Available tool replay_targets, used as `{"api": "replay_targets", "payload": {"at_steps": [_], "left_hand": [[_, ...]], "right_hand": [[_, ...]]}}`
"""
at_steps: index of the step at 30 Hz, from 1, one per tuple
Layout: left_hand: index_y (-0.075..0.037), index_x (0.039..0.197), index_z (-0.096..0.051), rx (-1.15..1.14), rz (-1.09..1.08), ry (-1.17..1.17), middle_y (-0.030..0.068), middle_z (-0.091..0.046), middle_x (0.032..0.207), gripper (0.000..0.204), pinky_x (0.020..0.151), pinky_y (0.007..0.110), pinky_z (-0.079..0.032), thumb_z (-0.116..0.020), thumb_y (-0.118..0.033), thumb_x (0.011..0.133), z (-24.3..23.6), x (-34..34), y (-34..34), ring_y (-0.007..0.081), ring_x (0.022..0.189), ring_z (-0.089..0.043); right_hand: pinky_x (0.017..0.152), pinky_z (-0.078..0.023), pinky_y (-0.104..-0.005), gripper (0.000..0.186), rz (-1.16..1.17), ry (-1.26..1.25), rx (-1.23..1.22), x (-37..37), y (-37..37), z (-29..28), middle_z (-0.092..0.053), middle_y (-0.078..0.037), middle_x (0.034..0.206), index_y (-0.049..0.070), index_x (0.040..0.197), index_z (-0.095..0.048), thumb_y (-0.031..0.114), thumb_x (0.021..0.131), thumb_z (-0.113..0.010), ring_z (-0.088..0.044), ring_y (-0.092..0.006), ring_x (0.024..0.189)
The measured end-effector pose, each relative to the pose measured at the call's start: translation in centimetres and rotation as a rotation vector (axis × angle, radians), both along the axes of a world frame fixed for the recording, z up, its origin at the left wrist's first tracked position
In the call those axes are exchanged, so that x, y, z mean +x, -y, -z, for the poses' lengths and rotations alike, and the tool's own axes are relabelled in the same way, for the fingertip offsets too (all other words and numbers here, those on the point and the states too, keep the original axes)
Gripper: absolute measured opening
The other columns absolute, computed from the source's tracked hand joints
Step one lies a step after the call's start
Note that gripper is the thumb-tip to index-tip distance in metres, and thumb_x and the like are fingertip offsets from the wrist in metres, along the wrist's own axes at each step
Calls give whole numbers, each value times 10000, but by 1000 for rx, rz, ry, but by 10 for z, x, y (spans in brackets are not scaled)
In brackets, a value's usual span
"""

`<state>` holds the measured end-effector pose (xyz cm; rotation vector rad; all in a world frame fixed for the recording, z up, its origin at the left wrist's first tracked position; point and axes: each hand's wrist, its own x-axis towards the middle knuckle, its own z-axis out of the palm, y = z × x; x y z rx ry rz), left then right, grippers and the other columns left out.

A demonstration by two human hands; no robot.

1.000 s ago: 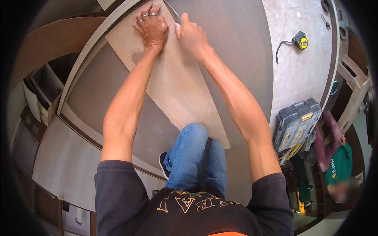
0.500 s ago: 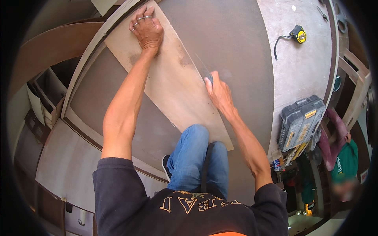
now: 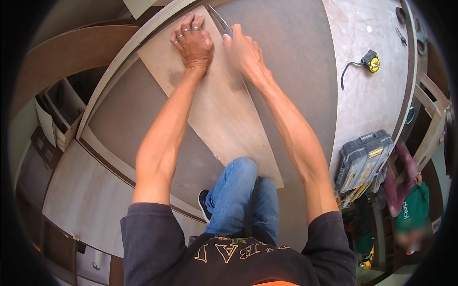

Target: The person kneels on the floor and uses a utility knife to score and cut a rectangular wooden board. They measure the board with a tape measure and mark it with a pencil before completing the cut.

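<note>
- The pale board [image 3: 222,107] lies on the brown panel [image 3: 298,71], its long axis slanting from far left to near right.
- The left hand [image 3: 195,50] rests on its far part, fingers slightly bent and a little apart, gripping nothing.
- The right hand [image 3: 245,52] is closed around a bladed tool [image 3: 228,31], which points far and leftward along the board's right edge; blur makes contact difficult to judge.
- A knee [image 3: 238,172] covers some of the near end.
- Rightward, well apart, are a tape measure [image 3: 371,62] and a grey case [image 3: 364,159].
</note>
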<state>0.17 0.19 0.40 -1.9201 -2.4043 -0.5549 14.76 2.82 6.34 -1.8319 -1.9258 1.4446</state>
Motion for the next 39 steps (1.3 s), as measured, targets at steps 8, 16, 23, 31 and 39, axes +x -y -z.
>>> {"api": "replay_targets", "payload": {"at_steps": [8,16,23,31,39], "left_hand": [[-199,1210,-601,1,10,-16,-10,-504,1336,398,1111,475,-267,-564,-89,829,-2,1,0,209,1308,-417],[-205,1212,-608,25,18,-26,-14,-507,1334,391,1105,471,-271,-560,-95,840,-3,3,-1,212,1295,-418],[-92,1201,-594,-3,-17,-31,91,-525,1337,370,1119,508,-276,-529,-77,838,-8,6,0,306,1276,-444],[-175,1221,-604,-29,-5,-44,21,-513,1344,385,1111,483,-269,-542,-99,849,2,-1,8,247,1297,-422],[-209,1221,-617,38,30,-1,-7,-517,1334,400,1116,466,-255,-550,-89,846,0,5,0,225,1296,-422]], "right_hand": [[735,-505,-580,266,-33,24,32,-1,0,2,-683,-287,832,27,1061,-460,283,995,-491,-660,-503,812],[817,-491,-587,255,-66,-17,37,-3,2,5,-683,-296,886,22,1060,-455,267,996,-485,-648,-517,891],[759,-497,-577,230,-83,-28,9,25,42,1,-666,-301,870,17,1051,-445,236,999,-492,-639,-510,842],[693,-487,-569,257,-69,138,-351,140,223,-27,-646,-305,822,22,1106,-448,247,999,-512,-640,-505,808],[656,-510,-544,296,4,-64,-85,72,78,-24,-655,-278,747,-5,1090,-469,276,998,-490,-656,-491,751]]}}
